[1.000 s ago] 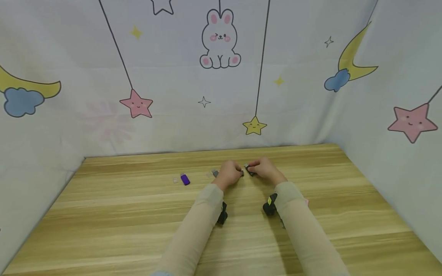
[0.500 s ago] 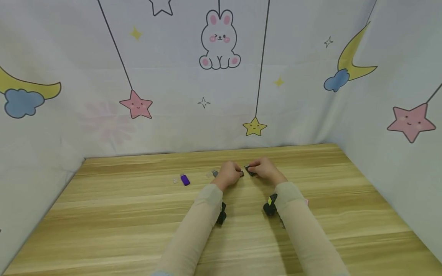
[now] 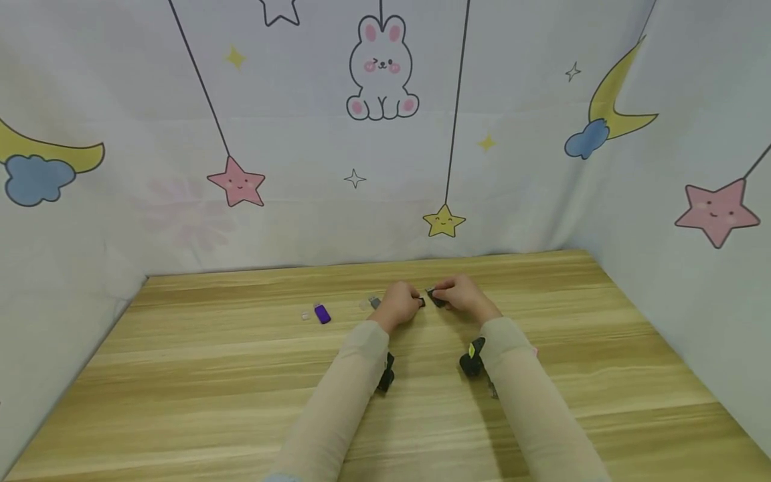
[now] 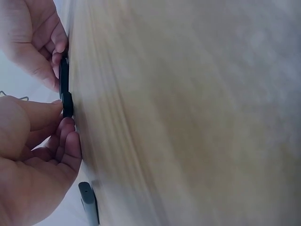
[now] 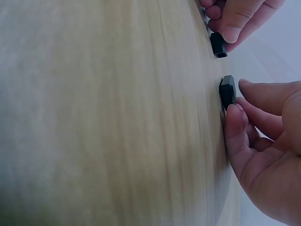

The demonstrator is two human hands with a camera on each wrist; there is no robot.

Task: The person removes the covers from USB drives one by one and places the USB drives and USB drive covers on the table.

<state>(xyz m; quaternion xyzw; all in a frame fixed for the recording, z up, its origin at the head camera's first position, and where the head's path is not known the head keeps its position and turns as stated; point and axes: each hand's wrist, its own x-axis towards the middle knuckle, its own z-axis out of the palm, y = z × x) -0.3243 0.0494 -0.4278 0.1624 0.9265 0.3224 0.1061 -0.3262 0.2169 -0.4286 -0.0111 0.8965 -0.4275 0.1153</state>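
Observation:
Near the back of the wooden table [image 3: 253,375], my left hand [image 3: 397,304] pinches a small black cap [image 5: 217,45] between thumb and fingers. Just to its right, my right hand [image 3: 462,294] holds a black USB stick [image 3: 435,297] by its sides, low on the tabletop. The stick's metal plug points away toward the back left in the head view. Cap and stick are apart, with a small gap between them in the right wrist view. A grey USB stick [image 4: 88,202] lies beside my left hand, partly hidden by it in the head view.
A clear cap [image 3: 363,305] lies left of the grey stick. Farther left are a purple USB stick [image 3: 322,313] and another clear cap [image 3: 305,315]. Something pink [image 3: 535,351] is mostly hidden by the right sleeve. A patterned cloth [image 3: 313,221] hangs behind the table.

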